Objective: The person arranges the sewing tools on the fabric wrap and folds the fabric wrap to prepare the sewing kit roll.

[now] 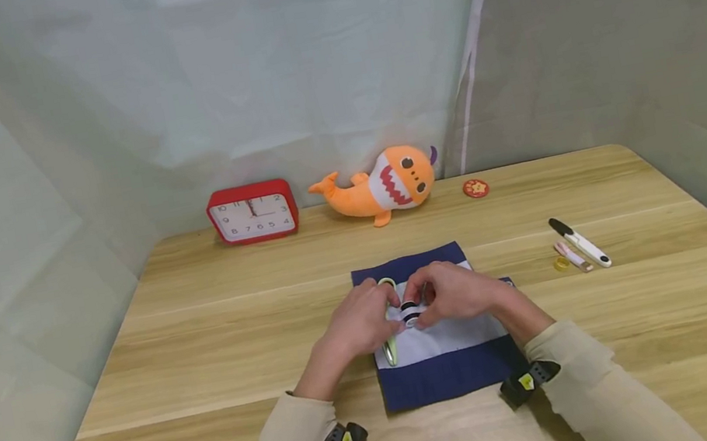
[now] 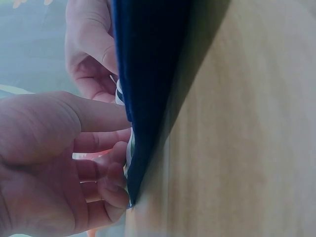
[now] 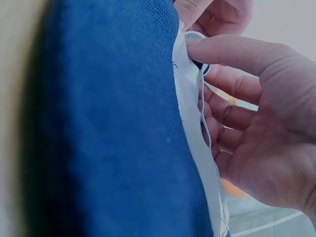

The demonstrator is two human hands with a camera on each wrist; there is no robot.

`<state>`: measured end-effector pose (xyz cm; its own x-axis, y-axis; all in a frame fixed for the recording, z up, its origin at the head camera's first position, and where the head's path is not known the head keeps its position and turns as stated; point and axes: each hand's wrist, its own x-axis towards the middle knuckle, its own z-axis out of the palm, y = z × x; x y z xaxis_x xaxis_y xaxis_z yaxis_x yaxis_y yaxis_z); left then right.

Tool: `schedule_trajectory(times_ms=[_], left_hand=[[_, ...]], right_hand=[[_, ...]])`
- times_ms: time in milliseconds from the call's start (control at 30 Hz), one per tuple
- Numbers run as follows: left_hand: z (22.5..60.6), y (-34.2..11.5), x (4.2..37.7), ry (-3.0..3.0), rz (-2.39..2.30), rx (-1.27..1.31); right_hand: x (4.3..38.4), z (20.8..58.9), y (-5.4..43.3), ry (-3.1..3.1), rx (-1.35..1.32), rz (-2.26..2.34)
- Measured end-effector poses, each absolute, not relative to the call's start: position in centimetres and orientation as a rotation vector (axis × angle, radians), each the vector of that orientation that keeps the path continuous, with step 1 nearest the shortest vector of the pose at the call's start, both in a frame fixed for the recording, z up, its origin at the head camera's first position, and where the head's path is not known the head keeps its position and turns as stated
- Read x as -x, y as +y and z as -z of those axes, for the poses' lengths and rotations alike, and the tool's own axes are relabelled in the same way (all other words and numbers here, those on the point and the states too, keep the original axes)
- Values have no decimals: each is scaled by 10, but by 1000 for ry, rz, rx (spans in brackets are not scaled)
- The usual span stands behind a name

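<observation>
Both hands meet over a navy-and-white cloth [image 1: 452, 376] on the table. Between their fingertips stands a small black-and-white thread spool [image 1: 410, 312]. My left hand [image 1: 360, 318] pinches it from the left, thumb towards me and forefinger behind. From the right, my right hand [image 1: 454, 291] grips it the same way; the right wrist view shows the thumb at the spool's pale round end [image 3: 194, 34]. Pale green thread snips [image 1: 391, 352] lie on the cloth, partly hidden beneath the left hand. In the left wrist view, the cloth's navy edge [image 2: 148, 74] covers much of the spool.
A red clock [image 1: 253, 213], an orange shark plush [image 1: 357, 198] and a round red badge [image 1: 476, 188] line the table's back edge. At the right lie a white black-tipped tool [image 1: 585, 246], a small pink item [image 1: 573, 257] and a yellow ring [image 1: 561, 263].
</observation>
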<state>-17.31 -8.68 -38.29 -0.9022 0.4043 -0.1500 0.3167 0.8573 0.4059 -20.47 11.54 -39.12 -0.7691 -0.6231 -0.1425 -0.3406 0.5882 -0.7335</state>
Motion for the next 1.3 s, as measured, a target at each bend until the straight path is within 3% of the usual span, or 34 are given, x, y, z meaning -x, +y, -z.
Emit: schedule_trajectory(times_ms=[1300], left_hand=[[383,-87,175,2789,-546,-512]], right_hand=[[207,391,116,2429,737,1017]])
